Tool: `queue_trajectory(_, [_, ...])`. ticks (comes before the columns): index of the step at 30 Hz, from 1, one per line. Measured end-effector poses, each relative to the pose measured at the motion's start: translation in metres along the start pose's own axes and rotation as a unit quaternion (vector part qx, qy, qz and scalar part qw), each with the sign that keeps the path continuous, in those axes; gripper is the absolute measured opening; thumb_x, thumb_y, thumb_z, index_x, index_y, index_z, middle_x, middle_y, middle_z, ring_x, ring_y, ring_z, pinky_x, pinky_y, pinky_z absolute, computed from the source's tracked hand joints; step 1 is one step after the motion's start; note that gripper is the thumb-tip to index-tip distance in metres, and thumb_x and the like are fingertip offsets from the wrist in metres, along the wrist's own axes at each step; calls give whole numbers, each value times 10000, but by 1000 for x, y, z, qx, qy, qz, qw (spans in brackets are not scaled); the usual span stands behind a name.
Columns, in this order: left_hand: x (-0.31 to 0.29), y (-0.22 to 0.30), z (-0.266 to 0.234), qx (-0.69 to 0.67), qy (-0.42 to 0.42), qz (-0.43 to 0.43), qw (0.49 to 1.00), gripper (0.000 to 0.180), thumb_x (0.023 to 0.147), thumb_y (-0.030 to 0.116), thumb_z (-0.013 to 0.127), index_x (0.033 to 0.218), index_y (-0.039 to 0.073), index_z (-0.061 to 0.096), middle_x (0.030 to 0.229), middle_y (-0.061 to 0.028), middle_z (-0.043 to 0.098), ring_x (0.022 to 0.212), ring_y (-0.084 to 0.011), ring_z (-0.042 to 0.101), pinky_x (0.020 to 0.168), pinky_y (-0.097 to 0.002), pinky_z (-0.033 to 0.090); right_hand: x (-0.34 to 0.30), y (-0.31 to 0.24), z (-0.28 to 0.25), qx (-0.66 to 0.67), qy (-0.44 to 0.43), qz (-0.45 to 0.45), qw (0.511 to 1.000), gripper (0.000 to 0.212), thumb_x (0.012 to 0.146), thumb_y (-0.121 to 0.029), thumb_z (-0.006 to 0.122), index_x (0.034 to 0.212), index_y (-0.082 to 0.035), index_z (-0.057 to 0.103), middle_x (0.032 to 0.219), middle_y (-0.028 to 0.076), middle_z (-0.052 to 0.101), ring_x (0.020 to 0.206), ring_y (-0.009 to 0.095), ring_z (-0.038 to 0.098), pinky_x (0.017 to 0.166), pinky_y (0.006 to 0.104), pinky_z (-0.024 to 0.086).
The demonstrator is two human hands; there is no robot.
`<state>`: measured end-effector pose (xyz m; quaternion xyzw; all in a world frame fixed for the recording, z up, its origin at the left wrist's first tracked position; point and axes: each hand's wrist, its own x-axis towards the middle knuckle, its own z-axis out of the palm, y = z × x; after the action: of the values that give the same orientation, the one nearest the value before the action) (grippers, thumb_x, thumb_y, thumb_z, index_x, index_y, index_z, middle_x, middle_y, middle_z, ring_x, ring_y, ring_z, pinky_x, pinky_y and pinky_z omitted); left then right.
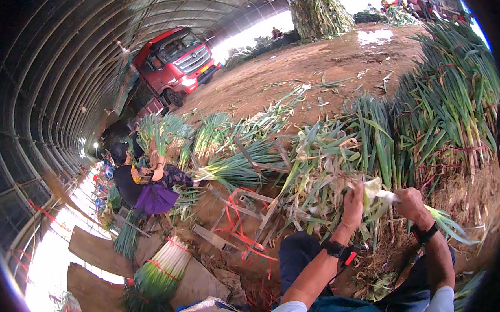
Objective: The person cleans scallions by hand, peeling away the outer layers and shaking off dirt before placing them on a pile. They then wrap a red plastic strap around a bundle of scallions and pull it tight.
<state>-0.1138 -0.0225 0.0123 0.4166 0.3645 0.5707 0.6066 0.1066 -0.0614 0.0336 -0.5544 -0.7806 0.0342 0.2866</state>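
In front of me a green onion (385, 194) stretches between my two hands. My right hand (414, 207) is wrapped round its white stalk, and the green leaves (448, 224) stick out below that hand to the right. My left hand (353, 207) is closed at the other end, where pale, loose outer skin (370, 190) shows; its fingertips are partly hidden. Just beyond lies a messy heap of onion leaves and peelings (325, 180). Both wrists carry black straps.
Tall upright bundles of green onions (456, 100) stand at right. To the left are a tied bundle (164, 273), metal frames with red ribbon (239, 216), and a co-worker (144, 181) holding onions. A red truck (174, 64) is farther back.
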Motion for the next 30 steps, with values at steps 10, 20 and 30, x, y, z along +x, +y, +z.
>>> queue_trajectory(10, [-12, -32, 39, -53, -200, -18, 978, 483, 883, 174, 700, 1315, 53, 524, 1090, 2, 618, 986, -97, 568, 888, -253, 458, -4, -27, -4, 8, -27, -14, 999, 515, 736, -8, 597, 1224, -75, 449, 759, 191, 636, 739, 397, 635, 622, 482, 481])
queue_trajectory(20, [-15, -20, 36, 103, -256, -69, 959, 253, 908, 199, 670, 1106, 55, 602, 994, 15, 608, 899, -112, 550, 796, -300, 465, -19, -13, -17, 8, -117, -15, 993, 713, 745, -33, 610, 1377, 53, 291, 1178, 273, 566, 993, 431, 597, 794, 475, 497])
queue_trajectory(30, [-3, 51, -40, 103, -184, -196, 958, 326, 915, 248, 627, 1143, 16, 618, 996, -63, 650, 835, -165, 631, 752, -329, 530, -5, 53, -32, -98, -1, 29, 995, 54, 743, -82, 603, 789, -55, 602, 680, 166, 619, 688, 368, 644, 581, 471, 499])
